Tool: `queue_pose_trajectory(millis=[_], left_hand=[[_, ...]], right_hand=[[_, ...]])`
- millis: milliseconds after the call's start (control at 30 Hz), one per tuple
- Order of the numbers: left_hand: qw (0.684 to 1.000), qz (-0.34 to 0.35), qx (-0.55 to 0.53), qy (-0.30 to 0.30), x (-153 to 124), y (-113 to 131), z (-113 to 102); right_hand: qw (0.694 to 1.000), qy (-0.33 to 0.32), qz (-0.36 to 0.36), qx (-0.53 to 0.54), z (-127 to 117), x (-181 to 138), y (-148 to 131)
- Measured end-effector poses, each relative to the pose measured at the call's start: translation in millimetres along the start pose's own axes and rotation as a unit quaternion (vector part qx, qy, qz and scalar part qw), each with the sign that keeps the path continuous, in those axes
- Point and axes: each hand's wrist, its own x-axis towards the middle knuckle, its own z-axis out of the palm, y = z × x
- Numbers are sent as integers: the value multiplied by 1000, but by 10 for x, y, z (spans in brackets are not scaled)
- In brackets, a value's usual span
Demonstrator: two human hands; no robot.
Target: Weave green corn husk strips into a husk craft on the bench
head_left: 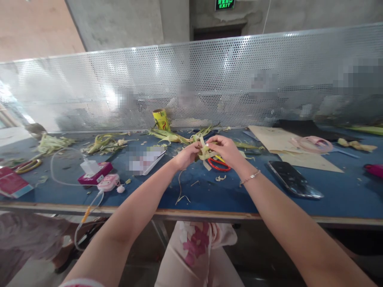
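Note:
Both my hands meet above the middle of the blue table [209,191]. My left hand [188,154] and my right hand [226,149] are closed on a small piece woven from pale green leaf strips [206,150], held between them just above the tabletop. Loose strip ends hang down from it. Red-handled scissors [219,164] lie on the table right under my right hand. A thin bracelet [249,177] sits on my right wrist.
A dark phone [294,179] lies at the right, by a sheet of cardboard [287,147] and a pink cord coil [311,142]. Leaf scraps [104,143], a yellow roll [160,118] and pink gadgets [98,175] with a white cable sit left. A perforated metal screen [209,79] backs the table.

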Motion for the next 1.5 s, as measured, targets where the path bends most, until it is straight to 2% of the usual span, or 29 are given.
queue_pose_trajectory(millis=[300,633,867,1067,1333,1500], left_hand=[[998,5,-6,59,-11,2,49],[994,26,-97,51,-63,88,109],[990,14,-117,73,-80,153,126],[990,32,-119,61,-58,115,76],[986,53,-104,118,12,78,85],[985,63,-77,142,11,42,99]], right_hand=[[1000,18,-5,-9,72,-47,-79],[998,51,-20,-19,92,-55,-96],[994,34,-91,-55,32,-85,-126],[988,3,-127,-90,29,-111,-162],[974,-4,-171,-151,64,-92,-105],[977,-4,-159,-144,93,-94,-109]])
